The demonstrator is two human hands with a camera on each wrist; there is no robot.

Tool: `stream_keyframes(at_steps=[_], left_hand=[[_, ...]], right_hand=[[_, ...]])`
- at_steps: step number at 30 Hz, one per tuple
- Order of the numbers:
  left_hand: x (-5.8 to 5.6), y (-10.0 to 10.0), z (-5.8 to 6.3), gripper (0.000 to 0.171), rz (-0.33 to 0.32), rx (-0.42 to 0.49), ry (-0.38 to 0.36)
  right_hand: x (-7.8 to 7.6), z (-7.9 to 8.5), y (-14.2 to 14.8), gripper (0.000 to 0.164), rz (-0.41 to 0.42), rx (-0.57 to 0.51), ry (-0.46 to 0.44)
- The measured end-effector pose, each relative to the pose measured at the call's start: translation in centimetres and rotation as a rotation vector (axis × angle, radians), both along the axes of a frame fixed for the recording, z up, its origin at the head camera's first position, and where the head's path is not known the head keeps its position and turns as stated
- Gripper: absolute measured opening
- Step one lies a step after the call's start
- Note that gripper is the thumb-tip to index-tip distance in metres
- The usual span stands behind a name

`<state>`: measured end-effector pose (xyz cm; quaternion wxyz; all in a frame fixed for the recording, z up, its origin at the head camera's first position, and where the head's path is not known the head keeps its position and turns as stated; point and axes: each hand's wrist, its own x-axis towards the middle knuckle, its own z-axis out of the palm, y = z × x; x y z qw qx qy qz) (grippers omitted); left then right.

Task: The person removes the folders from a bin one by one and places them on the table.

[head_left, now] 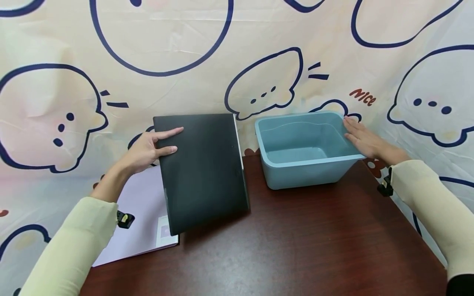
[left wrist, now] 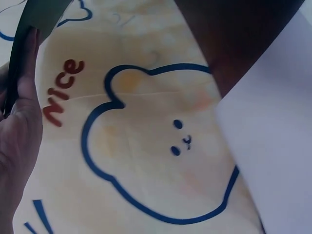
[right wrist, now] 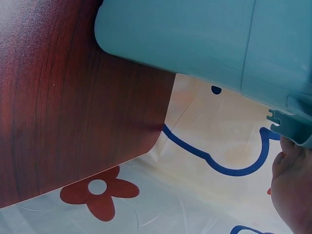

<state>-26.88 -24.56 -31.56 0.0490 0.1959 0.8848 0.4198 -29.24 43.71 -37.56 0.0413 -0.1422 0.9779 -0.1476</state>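
A black folder (head_left: 203,172) stands tilted over the left part of the table, a white strip showing along its right edge. My left hand (head_left: 146,150) grips its left edge, thumb and index finger lying on the front; the fingers behind are hidden. In the left wrist view the folder (left wrist: 48,17) shows edge-on in the hand (left wrist: 22,126). A blue plastic bin (head_left: 303,174) sits at the back right. My right hand (head_left: 364,139) holds its right rim, fingers over the edge. From below, in the right wrist view, the hand (right wrist: 295,180) meets the rim.
A light purple folder (head_left: 137,218) with a label pocket lies partly beneath the black one. The dark wooden table (head_left: 281,242) backs onto a cartoon-printed cloth (head_left: 177,94). Part of the bin (right wrist: 195,39) reaches past the table edge in the right wrist view.
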Motion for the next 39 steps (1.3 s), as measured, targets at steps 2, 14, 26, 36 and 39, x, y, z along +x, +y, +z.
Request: stream_keyframes(at_steps=[2, 14, 26, 36, 39], left_hand=[[-0.4, 0.2, -0.9, 0.057, -0.012, 0.001, -0.021], [-2.2, 1.1, -5.1, 0.058, -0.055, 0.047, -0.160], [-3.8, 2.5, -8.9, 0.060, -0.079, 0.025, -0.261], [-4.9, 3.0, -11.3, 0.060, -0.071, 0.005, -0.329], [-5.0, 3.0, -11.8, 0.060, -0.068, -0.014, -0.341]], right_hand=[[0.0, 0.0, 0.0, 0.069, -0.002, 0.002, 0.003], [0.0, 0.0, 0.0, 0.069, -0.007, 0.008, 0.011], [0.0, -0.1, 0.0, 0.069, -0.013, 0.009, -0.011], [-0.1, -0.1, 0.1, 0.068, 0.002, -0.004, -0.003], [-0.1, 0.0, 0.1, 0.068, 0.005, 0.004, -0.005]])
